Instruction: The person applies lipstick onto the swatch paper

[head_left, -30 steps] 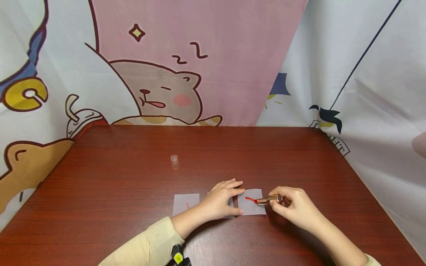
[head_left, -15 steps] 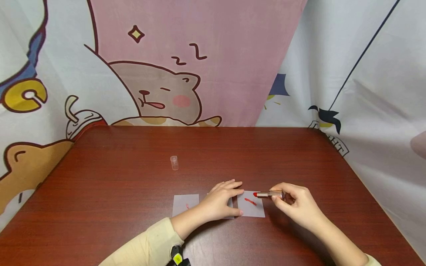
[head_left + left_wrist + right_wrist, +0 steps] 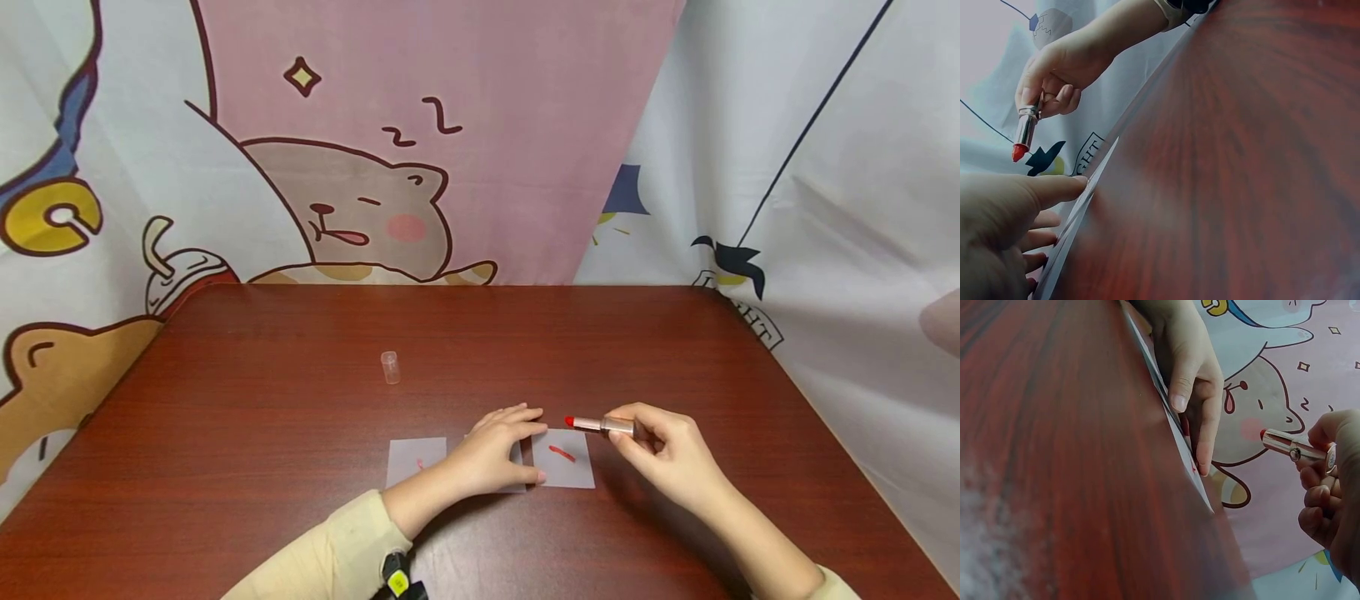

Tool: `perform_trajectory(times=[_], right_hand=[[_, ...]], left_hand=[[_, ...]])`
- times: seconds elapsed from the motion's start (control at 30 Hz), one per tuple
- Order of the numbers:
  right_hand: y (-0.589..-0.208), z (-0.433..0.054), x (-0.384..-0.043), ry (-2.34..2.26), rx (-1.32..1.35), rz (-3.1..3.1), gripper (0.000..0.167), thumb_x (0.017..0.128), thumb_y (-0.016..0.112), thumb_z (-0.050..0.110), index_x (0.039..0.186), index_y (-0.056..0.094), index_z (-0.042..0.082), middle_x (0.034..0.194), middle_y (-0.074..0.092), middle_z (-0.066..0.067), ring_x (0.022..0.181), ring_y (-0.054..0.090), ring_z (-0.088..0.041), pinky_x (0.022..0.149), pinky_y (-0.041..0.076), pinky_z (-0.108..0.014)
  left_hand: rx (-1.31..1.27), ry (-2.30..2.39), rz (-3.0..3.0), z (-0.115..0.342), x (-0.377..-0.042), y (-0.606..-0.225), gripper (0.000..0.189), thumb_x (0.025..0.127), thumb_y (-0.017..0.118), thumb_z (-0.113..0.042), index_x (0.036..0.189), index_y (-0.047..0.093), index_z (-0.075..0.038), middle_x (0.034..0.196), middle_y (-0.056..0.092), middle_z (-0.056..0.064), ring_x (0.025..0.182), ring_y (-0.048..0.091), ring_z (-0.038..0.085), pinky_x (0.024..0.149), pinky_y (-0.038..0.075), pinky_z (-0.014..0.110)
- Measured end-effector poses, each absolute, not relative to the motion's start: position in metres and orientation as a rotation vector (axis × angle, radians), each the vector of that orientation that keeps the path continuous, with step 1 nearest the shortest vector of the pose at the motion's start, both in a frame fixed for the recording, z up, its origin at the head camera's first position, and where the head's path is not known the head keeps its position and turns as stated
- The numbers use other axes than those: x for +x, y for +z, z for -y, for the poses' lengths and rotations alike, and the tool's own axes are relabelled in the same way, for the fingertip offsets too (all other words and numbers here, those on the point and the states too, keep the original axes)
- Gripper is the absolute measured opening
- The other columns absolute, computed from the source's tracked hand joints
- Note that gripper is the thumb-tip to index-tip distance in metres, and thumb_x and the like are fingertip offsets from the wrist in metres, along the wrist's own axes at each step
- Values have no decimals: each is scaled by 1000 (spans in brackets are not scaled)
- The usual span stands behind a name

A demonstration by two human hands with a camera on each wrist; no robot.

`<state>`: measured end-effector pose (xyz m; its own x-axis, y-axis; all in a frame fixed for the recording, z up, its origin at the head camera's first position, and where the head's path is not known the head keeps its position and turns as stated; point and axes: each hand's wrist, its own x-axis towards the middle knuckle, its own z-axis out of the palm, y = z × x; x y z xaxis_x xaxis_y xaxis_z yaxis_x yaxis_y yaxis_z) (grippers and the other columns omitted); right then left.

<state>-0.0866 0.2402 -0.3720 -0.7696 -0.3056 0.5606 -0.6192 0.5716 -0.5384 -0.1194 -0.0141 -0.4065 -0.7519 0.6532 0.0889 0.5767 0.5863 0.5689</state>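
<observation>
My right hand [image 3: 672, 454] pinches a lipstick [image 3: 600, 425] with a rose-gold tube and a red tip pointing left. In the wrist views the lipstick [image 3: 1025, 132] hangs above the table, apart from the paper. Below its tip lies a white paper square [image 3: 564, 475] with one slanted red stroke on it. My left hand [image 3: 495, 454] rests with spread fingers, thumb and index touching that square's left edge. Under this hand is a second paper [image 3: 517, 479], mostly covered. Farther left another paper square [image 3: 408, 458] shows a faint red mark, partly hidden by my forearm.
A clear plastic cap [image 3: 391, 367] lies on the brown wooden table [image 3: 300, 358], behind the papers. Printed cartoon cloth [image 3: 517, 167] hangs along the table's back and sides. A black device with a yellow patch [image 3: 398, 581] sits at my left sleeve.
The lipstick has lifted off the right paper and moved up toward its far edge, leaving the red stroke uncovered. My left hand has stayed in place.
</observation>
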Motion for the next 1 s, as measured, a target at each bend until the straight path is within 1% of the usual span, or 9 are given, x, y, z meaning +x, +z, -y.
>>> perform_trajectory(times=[0.13, 0.23, 0.4, 0.57, 0.67, 0.73, 0.83, 1.0], right_hand=[[-368, -235, -87, 1068, 744, 2382, 31, 72, 73, -12, 92, 68, 11, 60, 44, 11, 49, 36, -1, 40, 29, -17], [-366, -232, -88, 1082, 740, 2373, 33, 72, 73, -13, 95, 69, 9, 61, 45, 10, 51, 40, -3, 41, 31, -17], [-362, -228, -90, 1128, 753, 2356, 36, 74, 74, -11, 102, 69, 11, 66, 51, 9, 55, 47, -5, 46, 37, -16], [-355, -221, -92, 1161, 790, 2309, 37, 73, 72, -16, 104, 68, 5, 71, 56, 6, 57, 49, -6, 48, 39, -18], [-352, -219, -93, 1158, 798, 2297, 37, 73, 71, -16, 104, 67, 4, 73, 58, 5, 56, 50, -6, 49, 40, -18], [-354, -219, -96, 1163, 804, 2285, 38, 74, 72, -14, 107, 67, 5, 75, 59, 6, 57, 50, -7, 50, 41, -18], [-352, -217, -96, 1174, 802, 2274, 37, 76, 71, -12, 108, 67, 5, 73, 58, 7, 58, 50, -8, 52, 41, -18], [-347, -212, -98, 1169, 803, 2229, 40, 74, 70, -16, 108, 67, 4, 69, 54, 8, 59, 49, -6, 53, 41, -18]], left_hand=[[1047, 940, -2671, 16, -121, -407, 60, 79, 77, -32, 132, 59, -10, 142, 47, 1, 137, 32, 17, 111, 22, 42], [1054, 992, -2653, 18, -124, -406, 60, 80, 78, -31, 132, 58, -8, 141, 49, 3, 137, 34, 19, 111, 24, 41], [988, 1131, -2580, 23, -128, -401, 61, 80, 78, -27, 133, 57, -6, 140, 50, 5, 136, 35, 22, 109, 28, 39], [924, 1274, -2507, 29, -132, -392, 61, 82, 77, -25, 135, 55, -7, 141, 49, 4, 135, 36, 18, 108, 30, 39], [918, 1343, -2487, 32, -134, -387, 60, 82, 77, -25, 135, 54, -8, 141, 49, 3, 133, 38, 17, 107, 32, 39], [919, 1372, -2492, 34, -135, -384, 60, 82, 77, -25, 135, 55, -8, 140, 50, 2, 133, 39, 17, 107, 32, 40], [919, 1414, -2517, 37, -137, -379, 58, 82, 77, -25, 134, 56, -10, 138, 51, 2, 132, 40, 16, 105, 34, 39], [874, 1518, -2544, 43, -138, -369, 56, 80, 79, -23, 132, 59, -13, 138, 51, 5, 131, 42, 17, 104, 35, 42]])
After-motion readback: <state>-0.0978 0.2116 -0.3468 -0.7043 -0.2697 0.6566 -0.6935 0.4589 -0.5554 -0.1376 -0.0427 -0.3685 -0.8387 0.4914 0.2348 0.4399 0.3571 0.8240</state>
